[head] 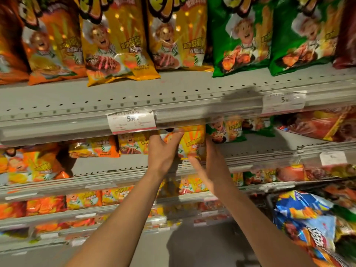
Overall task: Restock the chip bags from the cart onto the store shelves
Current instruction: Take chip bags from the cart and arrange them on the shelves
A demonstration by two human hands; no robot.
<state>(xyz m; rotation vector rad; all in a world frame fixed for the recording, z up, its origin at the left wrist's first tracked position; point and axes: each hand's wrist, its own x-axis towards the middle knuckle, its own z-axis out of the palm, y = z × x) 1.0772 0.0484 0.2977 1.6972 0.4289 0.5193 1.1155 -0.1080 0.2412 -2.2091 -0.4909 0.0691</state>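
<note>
Both my hands are on a yellow chip bag (192, 141) at the front of the second shelf (107, 164), just under the upper shelf's lip. My left hand (163, 151) grips the bag's left side with its fingers curled over the top corner. On the bag's right side and lower edge lies my right hand (210, 162), its fingers mostly straight. The bag's upper part is hidden behind the shelf rail. The cart (316, 218) at lower right holds blue, orange and green chip bags.
The upper shelf (134, 93) carries orange, yellow and green bags standing upright, with price tags (132, 120) on its rail. Yellow bags (94, 147) lie left of the held bag, green ones (225, 130) to its right. Lower shelves hold more bags.
</note>
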